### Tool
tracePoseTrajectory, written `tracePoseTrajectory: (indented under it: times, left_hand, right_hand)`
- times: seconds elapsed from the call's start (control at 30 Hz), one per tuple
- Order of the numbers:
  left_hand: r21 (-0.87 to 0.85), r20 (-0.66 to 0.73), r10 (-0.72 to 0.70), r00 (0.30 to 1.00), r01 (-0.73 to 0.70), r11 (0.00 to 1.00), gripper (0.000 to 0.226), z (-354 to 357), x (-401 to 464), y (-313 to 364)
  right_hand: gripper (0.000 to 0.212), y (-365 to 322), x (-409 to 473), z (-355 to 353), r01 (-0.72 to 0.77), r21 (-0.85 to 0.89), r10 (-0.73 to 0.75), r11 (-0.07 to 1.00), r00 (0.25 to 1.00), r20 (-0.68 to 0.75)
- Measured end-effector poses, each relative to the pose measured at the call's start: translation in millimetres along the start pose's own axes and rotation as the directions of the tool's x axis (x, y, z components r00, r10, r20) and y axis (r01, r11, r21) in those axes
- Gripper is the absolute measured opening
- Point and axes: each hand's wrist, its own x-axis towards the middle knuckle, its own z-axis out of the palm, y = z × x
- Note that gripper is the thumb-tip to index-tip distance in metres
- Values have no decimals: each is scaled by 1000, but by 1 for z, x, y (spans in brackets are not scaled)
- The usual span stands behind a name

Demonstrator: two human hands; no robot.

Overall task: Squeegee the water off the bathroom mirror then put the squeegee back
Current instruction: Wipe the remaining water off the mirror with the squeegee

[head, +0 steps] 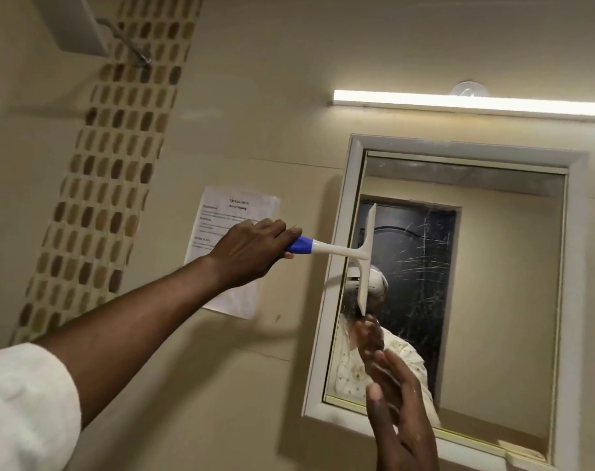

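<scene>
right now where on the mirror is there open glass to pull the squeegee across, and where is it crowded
Open glass: the wide right part of the mirror, between the dark door reflection and the right frame, and the strip along the top. Crowded: the left edge, where the squeegee in the left hand stands upright by the frame, with the right hand raised just below the blade.

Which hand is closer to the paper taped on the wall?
Left. The left hand, gripping the white squeegee with the blue handle, is right in front of the white printed paper sheet. The right hand is open, lower down by the white-framed mirror.
</scene>
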Motion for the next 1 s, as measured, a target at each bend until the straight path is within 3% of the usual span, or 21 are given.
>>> tracePoseTrajectory:
  times: [0.3,0.47,0.77,1.0]
  left_hand:
    - [-11,-17,14,1000,-15,1000,34,6,-4,2]
    - [-5,-61,37,997,-38,999,33,-5,2,27]
    - [-183,-117,169,979,-188,965,41,-10,54,140]
    - [-259,-160,225,961,-261,930,52,2,88,242]
  right_hand:
    - [54,-20,22,-6,83,21,-82,996,997,-14]
    - [50,-19,25,-24,95,49,-92,994,993,-74]
    - [46,2,13,-107,97,128,-55,987,954,-296]
    - [41,34,-12,-183,-65,28,70,998,900,-430]
